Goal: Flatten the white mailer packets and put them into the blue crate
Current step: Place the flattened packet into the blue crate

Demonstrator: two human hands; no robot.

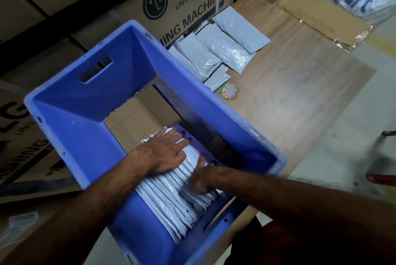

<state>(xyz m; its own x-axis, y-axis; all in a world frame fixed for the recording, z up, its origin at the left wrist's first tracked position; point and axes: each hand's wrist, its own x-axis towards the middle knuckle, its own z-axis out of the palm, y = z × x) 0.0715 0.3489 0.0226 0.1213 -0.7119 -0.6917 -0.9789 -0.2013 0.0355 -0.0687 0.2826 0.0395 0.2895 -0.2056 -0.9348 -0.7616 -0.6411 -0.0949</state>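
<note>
Both hands are inside the blue crate, on the stack of white mailer packets that fills its near half; the packets stand on edge in a row, leaning, their long axis running across the crate and the row running from the near wall toward the hands. The left hand lies flat on the far end of the row, fingers straight and spread, pressing down and holding nothing; the right hand sits just beside it, nearer the right wall, its fingers bent down among the packet edges, though blur hides whether they pinch one. Beyond the row lies bare corrugated cardboard on the crate floor. The loose packets still to be packed lie on the counter beyond the crate's right wall, so the right hand looks the nearer one to reach them.
</note>
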